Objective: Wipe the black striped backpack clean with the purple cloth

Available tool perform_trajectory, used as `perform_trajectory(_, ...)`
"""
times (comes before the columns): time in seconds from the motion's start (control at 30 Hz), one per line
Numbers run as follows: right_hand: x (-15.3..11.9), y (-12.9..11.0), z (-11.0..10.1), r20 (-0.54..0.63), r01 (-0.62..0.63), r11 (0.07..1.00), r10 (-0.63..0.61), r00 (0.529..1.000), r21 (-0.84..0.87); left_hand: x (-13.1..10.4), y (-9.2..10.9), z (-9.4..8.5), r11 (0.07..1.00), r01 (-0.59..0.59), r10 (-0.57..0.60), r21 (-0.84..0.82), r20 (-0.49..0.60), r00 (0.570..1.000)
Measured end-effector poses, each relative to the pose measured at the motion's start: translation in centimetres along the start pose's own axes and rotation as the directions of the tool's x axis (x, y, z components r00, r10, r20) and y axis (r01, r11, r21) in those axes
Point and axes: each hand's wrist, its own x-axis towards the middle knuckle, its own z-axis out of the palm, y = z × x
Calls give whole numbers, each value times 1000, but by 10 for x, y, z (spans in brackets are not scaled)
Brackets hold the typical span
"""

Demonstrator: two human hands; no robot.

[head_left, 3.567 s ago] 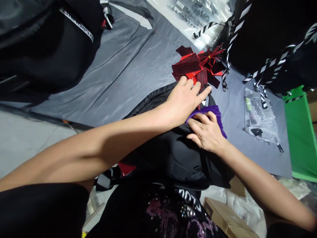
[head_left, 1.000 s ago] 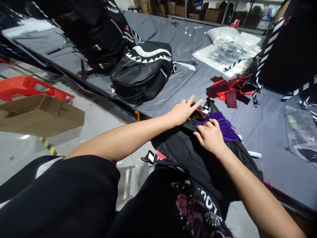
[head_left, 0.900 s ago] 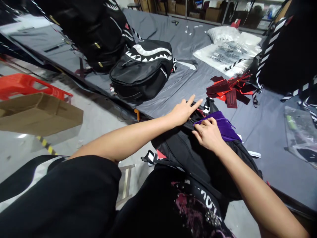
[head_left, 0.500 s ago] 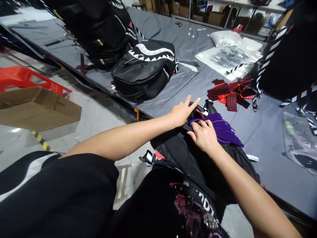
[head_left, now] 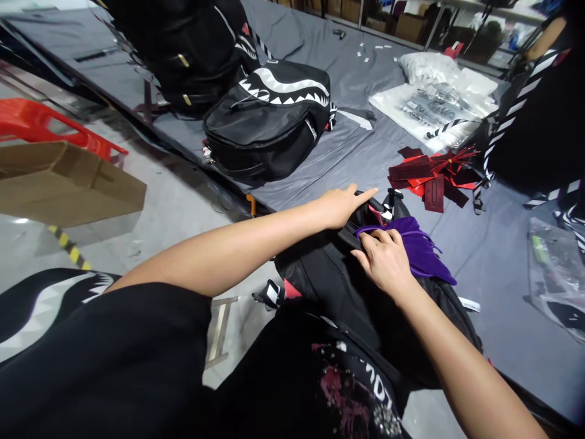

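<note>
A black backpack (head_left: 315, 268) lies at the table's front edge, close against my body. My left hand (head_left: 342, 204) is closed over the rim at its top, with one finger pointing out; its other fingers are partly hidden. On the backpack's upper part rests a purple drawstring pouch (head_left: 425, 250). My right hand (head_left: 387, 259) is closed on the pouch's corded edge, fingertips curled out of sight beside the backpack's rim. Next to the pouch show a black handle and a black-and-white strap end (head_left: 387, 213).
Another black backpack (head_left: 269, 134) with a white toothed print lies further back. Red tags (head_left: 434, 192) and clear plastic bags (head_left: 434, 110) are on the grey tablecloth (head_left: 315, 174). An open cardboard box (head_left: 91, 195) and a red stool (head_left: 55, 125) stand at left.
My left hand's fingers, two of them raised before, have folded down until one points out. My right hand stays at the purple pouch. The view has shifted slightly.
</note>
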Motion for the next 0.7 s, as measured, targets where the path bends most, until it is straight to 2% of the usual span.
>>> perform_trajectory(0.13, 4, -3, -3, 38, -7, 1000, 7, 999, -15, 2, -8, 6, 997, -62, 59, -46, -66, 996)
perform_trajectory(0.23, 17, -8, -4, 82, 4, 1000, -2, 997, -27, 2, -10, 14, 996, -50, 43, -71, -102, 994)
perform_trajectory(0.43, 32, -2, -6, 138, 166, 986, -161, 977, -27, 3, -8, 15, 996, -46, 38, -82, -101, 994)
perform_trajectory(0.53, 29, 6, -10, 184, 205, 976, -189, 965, -68, 5, -11, 15, 989, -65, 50, -131, -110, 993)
perform_trajectory(0.7, 32, 6, -12, 191, 259, 961, -238, 952, -96, 9, -14, 18, 976, -87, 65, -197, -116, 991)
